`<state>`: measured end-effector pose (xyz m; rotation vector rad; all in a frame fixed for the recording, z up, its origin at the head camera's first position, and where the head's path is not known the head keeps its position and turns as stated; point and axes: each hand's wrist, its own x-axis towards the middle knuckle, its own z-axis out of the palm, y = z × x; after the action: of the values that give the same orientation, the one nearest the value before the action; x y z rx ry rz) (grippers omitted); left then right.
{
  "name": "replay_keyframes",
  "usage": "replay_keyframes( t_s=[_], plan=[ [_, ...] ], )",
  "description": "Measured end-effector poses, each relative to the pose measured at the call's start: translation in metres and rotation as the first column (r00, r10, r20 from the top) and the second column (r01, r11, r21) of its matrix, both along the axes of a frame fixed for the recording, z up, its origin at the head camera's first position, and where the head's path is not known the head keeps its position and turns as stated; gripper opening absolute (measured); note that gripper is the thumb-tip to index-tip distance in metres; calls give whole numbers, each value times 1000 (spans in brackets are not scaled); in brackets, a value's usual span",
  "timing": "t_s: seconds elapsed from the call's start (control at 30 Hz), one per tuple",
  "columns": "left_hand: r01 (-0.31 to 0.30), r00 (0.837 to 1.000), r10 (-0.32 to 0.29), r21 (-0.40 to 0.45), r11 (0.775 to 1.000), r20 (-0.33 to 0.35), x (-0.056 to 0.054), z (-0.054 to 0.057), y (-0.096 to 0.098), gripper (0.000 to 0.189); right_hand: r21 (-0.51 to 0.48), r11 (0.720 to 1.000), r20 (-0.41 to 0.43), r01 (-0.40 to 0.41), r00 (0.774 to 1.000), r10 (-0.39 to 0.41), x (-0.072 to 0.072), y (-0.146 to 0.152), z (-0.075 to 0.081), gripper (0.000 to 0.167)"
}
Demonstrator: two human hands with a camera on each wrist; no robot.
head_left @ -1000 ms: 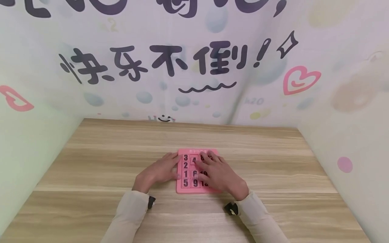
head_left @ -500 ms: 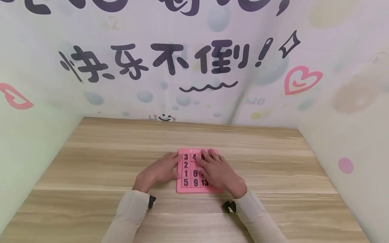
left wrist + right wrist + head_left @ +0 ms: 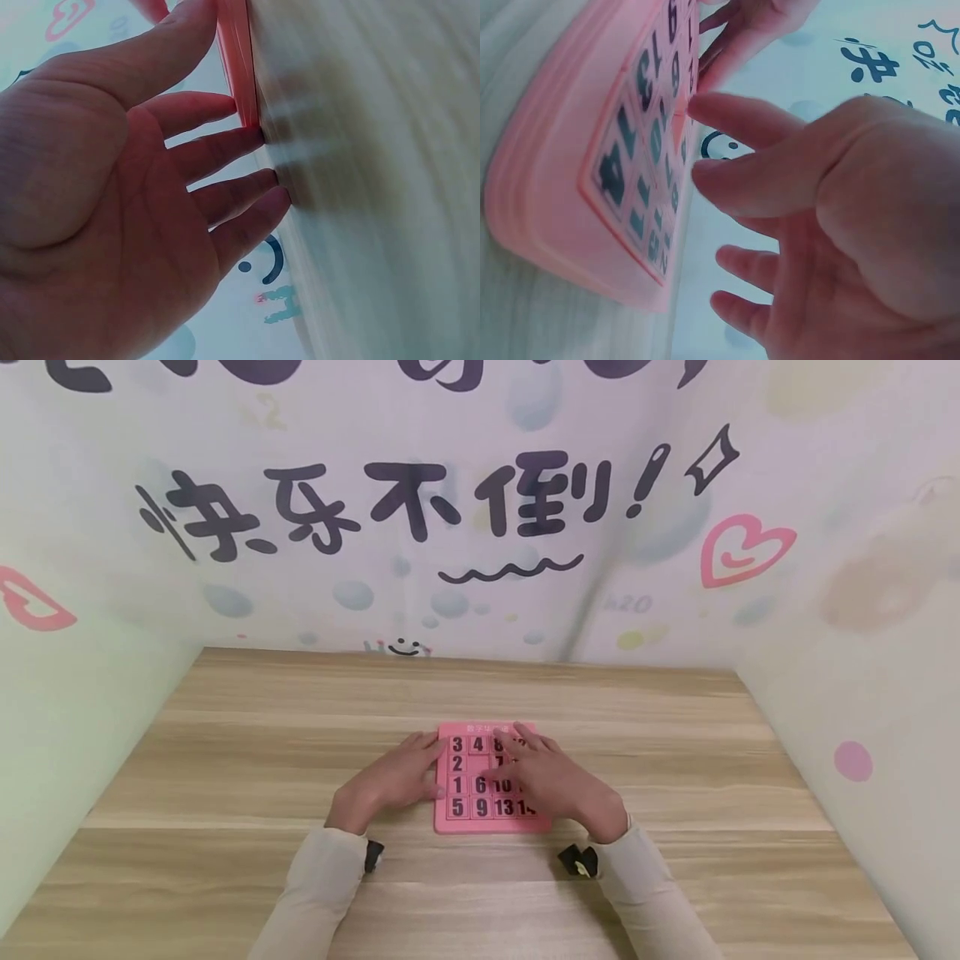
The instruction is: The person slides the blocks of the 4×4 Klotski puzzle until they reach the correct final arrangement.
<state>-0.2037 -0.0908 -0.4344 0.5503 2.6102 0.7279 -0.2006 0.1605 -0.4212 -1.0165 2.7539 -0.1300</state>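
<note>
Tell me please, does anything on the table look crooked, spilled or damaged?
Nothing stands out. The pink number puzzle lies flat on the table, with no visible spill or damage. Its tiles are out of order, with a gap right of the 2 tile, but that suits a sliding puzzle.

Your number board (image 3: pixel 491 827) is pink — its tiles (image 3: pixel 482 808) pink too — with black numerals. You wear cream sleeves (image 3: pixel 309 885); your tabletop (image 3: pixel 480 902) shows streaky light-brown wood grain, your white backdrop (image 3: pixel 450 427) black characters, pale blue bubbles and pink outlines.
</note>
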Motion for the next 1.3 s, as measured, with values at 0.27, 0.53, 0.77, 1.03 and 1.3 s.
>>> replay_keyframes(
  t_s=[0.27,0.53,0.77,1.03,1.3],
  plan=[
    [1,1000,-1,7,1000,-1,-1,-1,0,74,7,999,63,-32,998,31,6,-1,9,59],
    [12,1000,-12,-2,1000,-10,-1,-1,0,74,36,999,26,-13,1000,12,6,-2,6,60],
    [-3,1000,3,7,1000,-3,0,0,0,73,46,998,22,35,999,-36,5,-3,2,58],
    [-2,1000,2,16,1000,-7,0,0,1,73,52,997,29,63,997,-65,3,-2,0,51],
    [-4,1000,4,16,1000,-10,0,1,1,73,20,997,6,75,997,-75,1,-1,-5,41]
  ],
)
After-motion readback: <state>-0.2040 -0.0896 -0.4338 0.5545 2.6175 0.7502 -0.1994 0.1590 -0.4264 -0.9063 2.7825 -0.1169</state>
